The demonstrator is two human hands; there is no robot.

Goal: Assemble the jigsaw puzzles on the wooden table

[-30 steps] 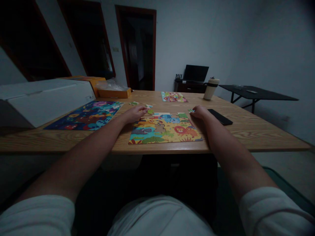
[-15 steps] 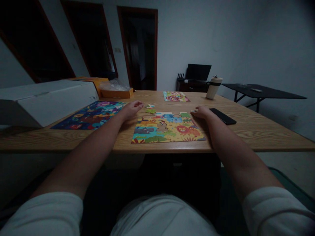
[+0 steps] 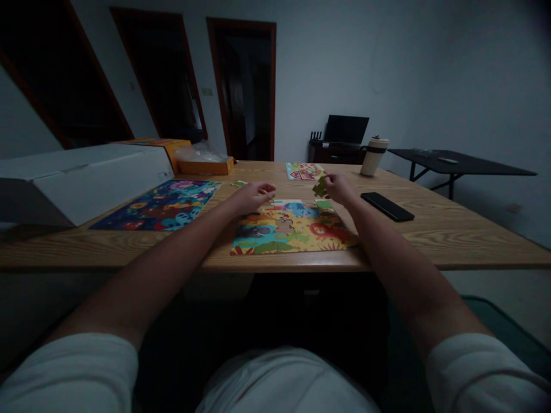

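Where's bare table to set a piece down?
Bare wood right of the animal puzzle, in front of the phone. A narrow strip lies between it and the blue puzzle. Crowded by the white box.

Dim home room: wooden table with children's puzzles, dark doorways, laptop.

Dim room, pale walls, dark doorways
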